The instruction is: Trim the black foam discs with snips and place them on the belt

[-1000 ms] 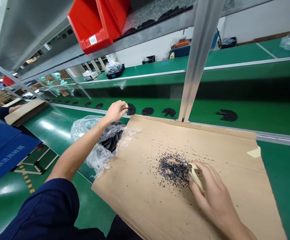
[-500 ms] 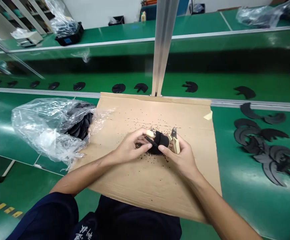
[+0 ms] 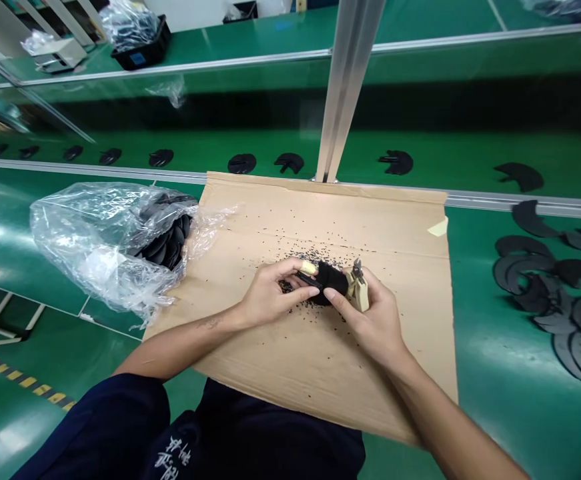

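Note:
Both hands meet over the middle of a brown cardboard sheet (image 3: pixel 280 373). My left hand (image 3: pixel 270 297) pinches a small black plastic part (image 3: pixel 331 280) with a taped fingertip. My right hand (image 3: pixel 375 320) touches the same part and grips a small cutter with cream handles (image 3: pixel 359 288), its jaws pointing up. Tiny black trimmings (image 3: pixel 320 257) are scattered over the cardboard beneath the hands.
A clear plastic bag (image 3: pixel 100 247) holding several black parts lies at the left. More black parts (image 3: pixel 545 280) are piled on the green table at the right. Single black parts (image 3: pixel 290 161) ride the green conveyor behind. A metal post (image 3: pixel 345 87) rises at the cardboard's far edge.
A second ago my left hand reached out to the conveyor; it came back with a black part and both hands now hold it. The view has tilted downward.

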The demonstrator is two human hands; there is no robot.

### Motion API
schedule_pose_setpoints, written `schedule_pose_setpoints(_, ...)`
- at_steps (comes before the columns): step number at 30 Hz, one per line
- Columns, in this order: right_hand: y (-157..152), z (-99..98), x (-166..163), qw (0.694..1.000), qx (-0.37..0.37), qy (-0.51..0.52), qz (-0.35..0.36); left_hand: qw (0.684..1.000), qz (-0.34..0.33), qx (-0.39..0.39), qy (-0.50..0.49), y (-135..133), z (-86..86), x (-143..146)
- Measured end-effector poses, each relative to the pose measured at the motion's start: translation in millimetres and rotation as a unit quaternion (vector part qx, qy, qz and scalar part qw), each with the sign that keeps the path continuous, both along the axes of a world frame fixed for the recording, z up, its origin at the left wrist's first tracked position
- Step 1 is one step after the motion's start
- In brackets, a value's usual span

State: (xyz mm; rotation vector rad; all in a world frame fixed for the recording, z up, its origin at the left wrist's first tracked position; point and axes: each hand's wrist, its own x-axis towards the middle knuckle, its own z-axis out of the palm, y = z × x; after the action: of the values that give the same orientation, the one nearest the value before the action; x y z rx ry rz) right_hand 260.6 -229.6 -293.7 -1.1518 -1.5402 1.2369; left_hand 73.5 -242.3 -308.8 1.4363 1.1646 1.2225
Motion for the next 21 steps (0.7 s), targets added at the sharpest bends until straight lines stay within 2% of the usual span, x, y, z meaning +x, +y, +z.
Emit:
schedule_pose_setpoints(7,0.2,4.0,0.1,1.0,0.009,-0.008,-0.001,1.0,-0.019,0.004,-0.016,2.2,2.0,-0.8)
schedule_pose_setpoints(21,-0.7,3.4,1.2,0.999,0.032,-0.025,-0.008,1.0,-0.009,0.007,0.005,1.0,-0.8,-0.9)
